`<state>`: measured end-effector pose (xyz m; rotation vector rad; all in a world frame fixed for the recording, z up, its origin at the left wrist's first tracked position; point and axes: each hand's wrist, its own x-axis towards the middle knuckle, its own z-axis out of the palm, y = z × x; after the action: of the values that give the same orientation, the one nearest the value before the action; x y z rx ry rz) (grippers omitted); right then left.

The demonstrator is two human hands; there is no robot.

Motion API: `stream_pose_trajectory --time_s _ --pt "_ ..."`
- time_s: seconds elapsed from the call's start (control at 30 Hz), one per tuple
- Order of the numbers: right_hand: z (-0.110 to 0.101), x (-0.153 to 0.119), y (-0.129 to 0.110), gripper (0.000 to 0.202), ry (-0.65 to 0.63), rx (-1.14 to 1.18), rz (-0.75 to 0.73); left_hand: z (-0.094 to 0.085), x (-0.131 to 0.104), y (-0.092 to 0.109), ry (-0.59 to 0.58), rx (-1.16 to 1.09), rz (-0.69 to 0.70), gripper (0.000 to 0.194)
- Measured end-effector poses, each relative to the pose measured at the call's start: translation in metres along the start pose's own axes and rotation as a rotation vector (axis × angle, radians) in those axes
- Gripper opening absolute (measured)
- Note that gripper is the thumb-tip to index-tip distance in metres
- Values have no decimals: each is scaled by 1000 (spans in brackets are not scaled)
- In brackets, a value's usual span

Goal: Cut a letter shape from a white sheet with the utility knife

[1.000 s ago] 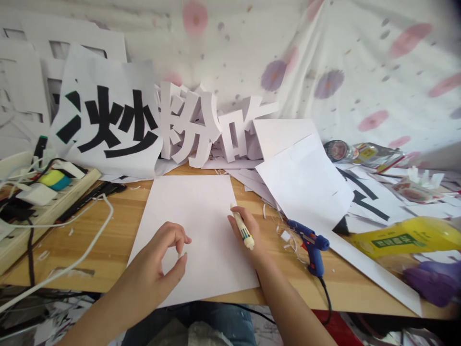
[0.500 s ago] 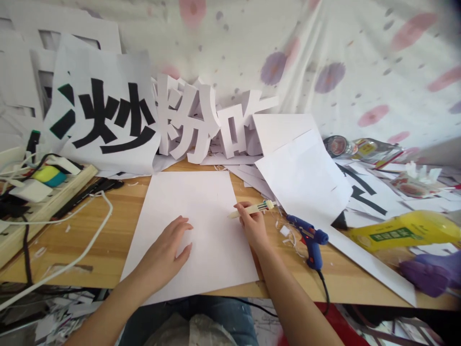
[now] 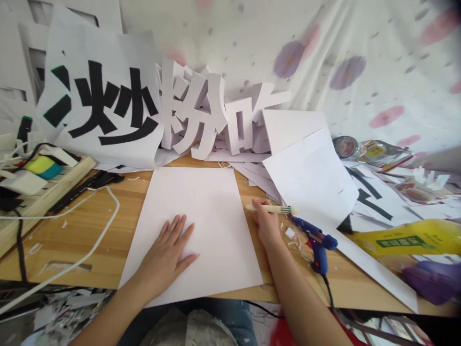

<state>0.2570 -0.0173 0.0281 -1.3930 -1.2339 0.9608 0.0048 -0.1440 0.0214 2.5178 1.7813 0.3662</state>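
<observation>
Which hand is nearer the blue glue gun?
Right. The right hand, holding a pen, is just left of the glue gun; the left hand lies on the white sheet, farther left.

Left hand (image 3: pixel 166 257) flat on white sheet (image 3: pixel 209 211), right gripping pen (image 3: pixel 277 209)

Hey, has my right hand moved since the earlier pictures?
Yes, to the right: your right hand was over the right edge of the flat white sheet and is now past it, nearer the blue glue gun.
</observation>
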Motion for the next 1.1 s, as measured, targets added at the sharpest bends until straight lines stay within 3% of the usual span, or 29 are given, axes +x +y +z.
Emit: stream_pose_trajectory --time_s 0.17,0.37,0.6,0.8,0.97,1.1 --pt "-7 4 -2 39 -49 -78 88 -2 -4 -5 -16 7 18 62" --pt "-16 4 -8 39 -146 -385 152 -4 -12 -12 -23 13 58 65" --pt "-16 6 -15 29 -162 -606 116 -9 -25 -9 -17 21 74 67" --pt "-18 6 -14 31 -138 -550 64 -15 -31 0 -42 -49 81 64" --pt "-14 2 -8 34 -73 -376 30 -27 -31 -5 -71 -161 88 67" --pt "-12 0 -4 35 -55 -254 -12 -37 -21 -21 -24 -258 -75 65"
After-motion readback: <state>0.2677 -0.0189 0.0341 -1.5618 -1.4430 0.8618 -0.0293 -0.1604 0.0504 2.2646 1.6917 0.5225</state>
